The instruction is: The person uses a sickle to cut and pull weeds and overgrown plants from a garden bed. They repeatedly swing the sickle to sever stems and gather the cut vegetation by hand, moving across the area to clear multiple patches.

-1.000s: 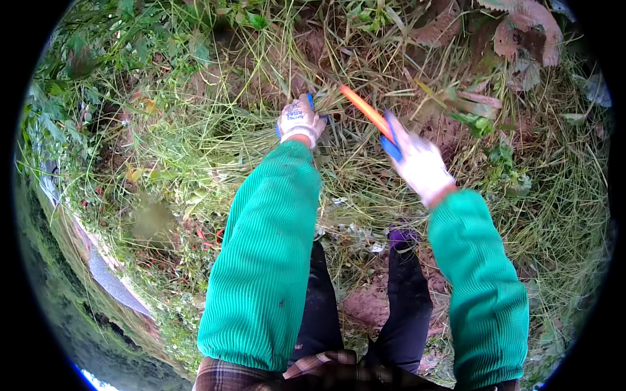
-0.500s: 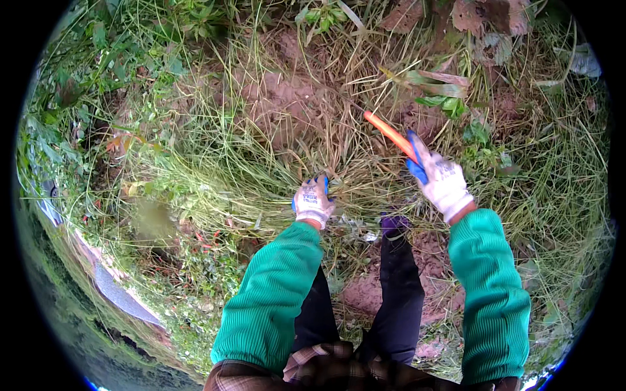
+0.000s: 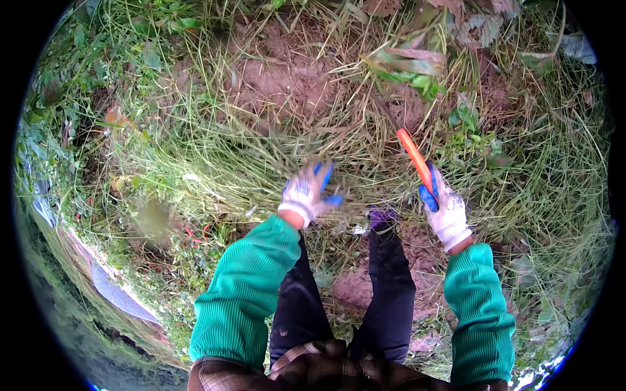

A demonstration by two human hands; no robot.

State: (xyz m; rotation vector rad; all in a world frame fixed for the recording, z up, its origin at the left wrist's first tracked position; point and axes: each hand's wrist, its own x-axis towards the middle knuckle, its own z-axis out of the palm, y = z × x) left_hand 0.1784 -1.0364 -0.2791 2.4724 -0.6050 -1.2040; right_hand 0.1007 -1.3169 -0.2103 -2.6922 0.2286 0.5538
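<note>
My left hand (image 3: 306, 193), in a white glove with blue on the fingers, is over a swath of long green grass (image 3: 241, 173). Its thumb and fingers are spread apart, slightly blurred, and nothing is gripped in them. To the right, my right hand (image 3: 447, 210) wears a matching glove and is closed around the orange handle of a sickle (image 3: 413, 155). The handle points up and left, away from me. A thin dark blade runs on from its far end, mostly lost among the dry stalks.
Bare reddish soil (image 3: 280, 85) shows beyond the grass. A leafy green plant (image 3: 417, 81) and dry brown leaves lie far right. My dark-trousered legs (image 3: 391, 280) stand below, a purple shoe (image 3: 381, 218) among cut stems. Small red things (image 3: 195, 238) dot the greenery at left.
My left hand has opened from the grass stems and shifted slightly left. My right hand has drawn the sickle nearer to me, its handle now steeper.
</note>
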